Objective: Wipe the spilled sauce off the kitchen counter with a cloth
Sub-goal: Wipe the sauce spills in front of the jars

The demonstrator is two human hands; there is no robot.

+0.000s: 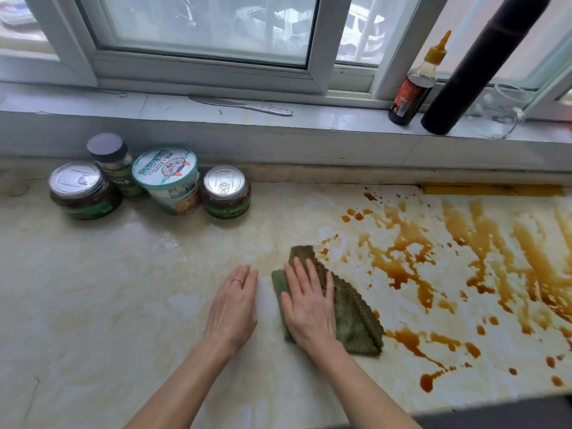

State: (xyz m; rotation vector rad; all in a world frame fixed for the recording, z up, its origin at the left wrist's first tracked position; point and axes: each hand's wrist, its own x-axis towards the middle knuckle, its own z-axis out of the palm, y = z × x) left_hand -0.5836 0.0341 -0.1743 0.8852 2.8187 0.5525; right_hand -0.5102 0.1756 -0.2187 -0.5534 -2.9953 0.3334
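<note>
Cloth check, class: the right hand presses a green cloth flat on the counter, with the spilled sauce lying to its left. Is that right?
Not quite. The head view shows the right hand pressing the green cloth on the counter, but the sauce lies to its right.

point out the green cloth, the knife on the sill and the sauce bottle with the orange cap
green cloth [356, 317], head view, bare weave right of the hand
knife [244, 104], head view, middle, where blade meets handle
sauce bottle [413, 91], head view, on its label
</note>
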